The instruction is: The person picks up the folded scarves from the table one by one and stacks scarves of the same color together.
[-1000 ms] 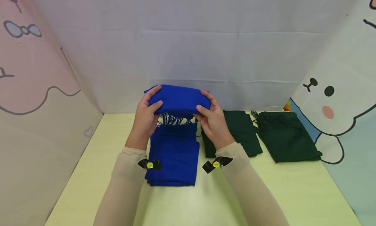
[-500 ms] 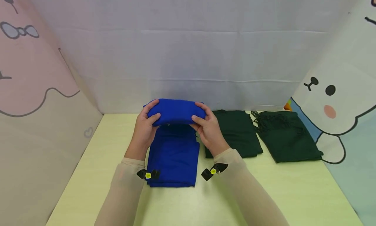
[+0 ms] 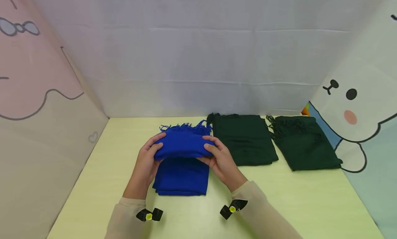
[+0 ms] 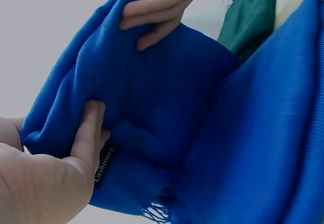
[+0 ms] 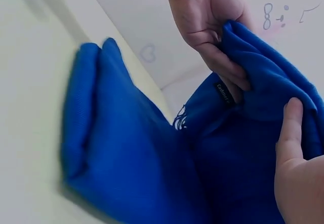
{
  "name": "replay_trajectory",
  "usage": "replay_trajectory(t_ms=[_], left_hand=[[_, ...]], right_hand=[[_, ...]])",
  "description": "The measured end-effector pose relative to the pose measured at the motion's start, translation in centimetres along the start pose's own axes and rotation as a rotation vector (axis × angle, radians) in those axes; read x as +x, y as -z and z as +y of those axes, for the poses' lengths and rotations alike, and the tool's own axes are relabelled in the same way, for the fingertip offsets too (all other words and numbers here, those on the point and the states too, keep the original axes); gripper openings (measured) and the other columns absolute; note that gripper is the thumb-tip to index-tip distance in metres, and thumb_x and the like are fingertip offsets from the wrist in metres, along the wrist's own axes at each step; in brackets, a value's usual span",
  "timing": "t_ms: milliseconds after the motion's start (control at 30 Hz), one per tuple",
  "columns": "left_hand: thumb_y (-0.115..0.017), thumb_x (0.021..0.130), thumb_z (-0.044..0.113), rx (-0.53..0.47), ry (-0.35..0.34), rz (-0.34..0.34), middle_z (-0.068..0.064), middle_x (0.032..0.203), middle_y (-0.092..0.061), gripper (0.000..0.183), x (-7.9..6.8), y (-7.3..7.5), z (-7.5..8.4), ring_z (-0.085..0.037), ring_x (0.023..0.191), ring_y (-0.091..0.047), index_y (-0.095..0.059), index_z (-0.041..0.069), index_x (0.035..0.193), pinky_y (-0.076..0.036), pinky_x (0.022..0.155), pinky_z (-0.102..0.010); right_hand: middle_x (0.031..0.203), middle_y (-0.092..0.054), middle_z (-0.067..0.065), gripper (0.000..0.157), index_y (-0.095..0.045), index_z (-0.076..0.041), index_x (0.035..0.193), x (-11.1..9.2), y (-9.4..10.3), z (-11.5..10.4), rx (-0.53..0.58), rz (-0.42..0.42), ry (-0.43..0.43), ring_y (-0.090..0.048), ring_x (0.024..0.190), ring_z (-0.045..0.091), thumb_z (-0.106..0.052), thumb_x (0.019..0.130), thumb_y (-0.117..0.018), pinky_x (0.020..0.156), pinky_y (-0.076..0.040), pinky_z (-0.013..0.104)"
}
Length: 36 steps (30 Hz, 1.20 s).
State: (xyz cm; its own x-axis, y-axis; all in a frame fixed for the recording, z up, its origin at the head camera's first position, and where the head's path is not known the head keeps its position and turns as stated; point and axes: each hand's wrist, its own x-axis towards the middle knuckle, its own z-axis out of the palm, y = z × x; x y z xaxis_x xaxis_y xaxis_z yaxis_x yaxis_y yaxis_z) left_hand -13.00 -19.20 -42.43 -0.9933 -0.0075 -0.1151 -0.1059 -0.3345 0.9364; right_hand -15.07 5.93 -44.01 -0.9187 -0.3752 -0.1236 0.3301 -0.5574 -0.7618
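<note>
A blue fringed scarf lies folded on the table, its far part raised as a folded bundle. My left hand grips the left end of that bundle, thumb on the near side. At the right end my right hand holds it the same way. Blue tassels show behind the bundle. In the left wrist view a dark label reading "Cashmere" sits on the scarf by the left fingers. The right wrist view shows both hands, with several layers of cloth between them.
To the right lie two folded dark green scarves, one near and one farther right, both with tassels. Printed curtains enclose the pale yellow table behind and at both sides.
Both hands have lowered the held bundle and brought it nearer, over the flat part of the blue scarf. The tassels now show behind it rather than hanging below. The green scarves have stayed put.
</note>
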Motion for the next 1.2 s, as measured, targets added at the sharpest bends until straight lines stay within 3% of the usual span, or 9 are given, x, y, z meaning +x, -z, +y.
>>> replay_trajectory(t_ms=[167,333,600,733,833,967,1033,1200], left_hand=[[-0.043,0.108,0.016,0.002,0.067,0.034,-0.001,0.156,-0.031,0.039,-1.6,0.5,-1.3,-0.022,0.131,-0.043,-0.047,0.005,0.145,-0.052,0.094,-0.025],[-0.043,0.107,0.016,0.002,0.145,0.076,0.0,0.155,-0.031,0.038,-2.7,1.1,-2.8,-0.024,0.132,-0.04,-0.048,0.006,0.143,-0.051,0.094,-0.025],[-0.051,0.104,0.015,0.175,0.2,0.118,-0.005,0.16,-0.024,0.038,-4.2,2.6,-5.0,-0.026,0.134,-0.04,-0.052,0.008,0.141,-0.051,0.089,-0.022],[-0.054,0.103,0.014,0.221,0.196,0.105,-0.007,0.161,-0.023,0.04,-4.9,3.3,-5.5,-0.025,0.141,-0.033,-0.052,0.006,0.142,-0.047,0.097,-0.021],[-0.056,0.102,0.015,0.274,0.194,0.086,-0.008,0.162,-0.022,0.041,-5.2,3.8,-5.6,-0.026,0.146,-0.026,-0.052,0.008,0.142,-0.04,0.107,-0.031],[-0.06,0.1,0.018,0.428,0.204,0.095,-0.008,0.161,-0.025,0.04,-5.4,4.2,-5.6,-0.029,0.149,-0.019,-0.056,0.015,0.14,-0.03,0.116,-0.046],[-0.063,0.099,0.02,0.53,0.197,0.109,-0.009,0.159,-0.031,0.039,-5.5,4.4,-5.7,-0.031,0.15,-0.02,-0.059,0.018,0.138,-0.027,0.117,-0.05],[-0.067,0.096,0.022,0.764,0.133,0.126,-0.015,0.152,-0.044,0.039,-5.9,4.3,-5.8,-0.036,0.146,-0.03,-0.063,0.019,0.134,-0.029,0.116,-0.056]], right_hand=[[0.129,-0.046,0.013,0.049,-0.042,-0.004,0.144,-1.4,0.6,1.5,-0.003,0.004,-0.028,-0.064,0.103,0.022,-0.015,0.1,-0.061,0.092,-0.055,0.044],[0.134,-0.043,0.015,0.043,-0.044,-0.003,0.14,-2.2,1.3,2.9,-0.059,0.01,-0.069,-0.065,0.103,0.024,-0.011,0.1,-0.059,0.089,-0.057,0.044],[0.142,-0.036,0.016,0.036,-0.051,-0.002,0.136,-3.4,2.2,4.4,-0.251,0.002,-0.136,-0.06,0.107,0.026,-0.013,0.102,-0.056,0.083,-0.059,0.047],[0.141,-0.04,0.02,0.035,-0.053,-0.001,0.136,-3.9,2.6,5.0,-0.273,0.002,-0.162,-0.061,0.112,0.029,-0.014,0.103,-0.055,0.083,-0.059,0.047],[0.131,-0.044,0.016,0.035,-0.053,0.0,0.135,-4.3,2.8,5.3,-0.28,0.002,-0.169,-0.059,0.112,0.03,-0.011,0.102,-0.055,0.084,-0.058,0.048],[0.109,-0.051,0.01,0.036,-0.054,0.001,0.135,-4.7,3.1,5.5,-0.322,-0.001,-0.187,-0.059,0.115,0.03,-0.008,0.1,-0.058,0.085,-0.058,0.049],[0.106,-0.058,0.01,0.037,-0.055,0.001,0.135,-4.9,3.2,5.6,-0.343,0.003,-0.201,-0.06,0.116,0.029,-0.006,0.099,-0.059,0.085,-0.058,0.048],[0.082,-0.062,0.008,0.036,-0.058,0.003,0.133,-4.9,3.3,5.7,-0.392,0.031,-0.234,-0.07,0.098,0.03,-0.004,0.097,-0.06,0.08,-0.059,0.045]])
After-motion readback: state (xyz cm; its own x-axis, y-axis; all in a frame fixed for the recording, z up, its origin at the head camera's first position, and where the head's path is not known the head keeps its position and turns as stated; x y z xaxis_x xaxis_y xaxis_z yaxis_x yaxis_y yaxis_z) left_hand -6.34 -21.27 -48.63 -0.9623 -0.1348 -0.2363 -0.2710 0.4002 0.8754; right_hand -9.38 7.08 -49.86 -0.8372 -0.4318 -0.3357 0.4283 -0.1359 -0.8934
